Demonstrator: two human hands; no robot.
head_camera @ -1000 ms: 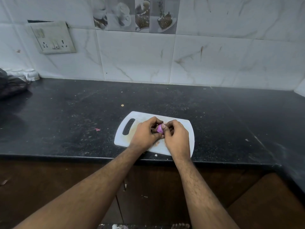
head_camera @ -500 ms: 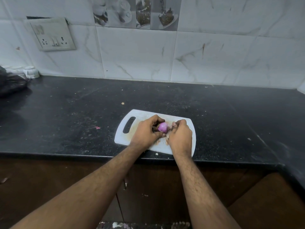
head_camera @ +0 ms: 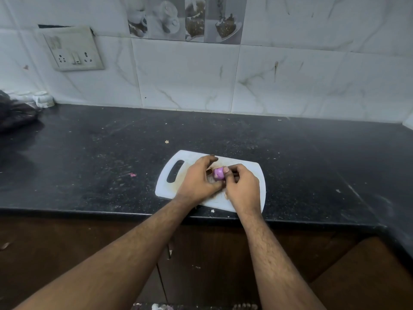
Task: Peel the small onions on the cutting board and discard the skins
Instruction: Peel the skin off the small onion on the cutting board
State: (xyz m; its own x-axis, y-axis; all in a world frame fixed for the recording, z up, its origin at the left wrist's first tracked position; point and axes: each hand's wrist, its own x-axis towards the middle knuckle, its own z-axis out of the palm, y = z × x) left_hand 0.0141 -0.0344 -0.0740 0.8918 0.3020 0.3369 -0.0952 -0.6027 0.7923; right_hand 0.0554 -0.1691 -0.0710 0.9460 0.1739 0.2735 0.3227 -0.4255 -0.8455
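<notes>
From the head camera I saw a speckled black stone counter (head_camera: 89, 157) under white marble-look wall tiles (head_camera: 183, 74). Over the white plastic cutting board (head_camera: 165, 186), the left hand (head_camera: 199, 180) and right hand (head_camera: 241, 186) pinched a small purple onion (head_camera: 218, 173) between them, fingers curled; its long axis ran roughly upright.

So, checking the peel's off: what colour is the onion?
Pinkish purple onion; head view.
</notes>
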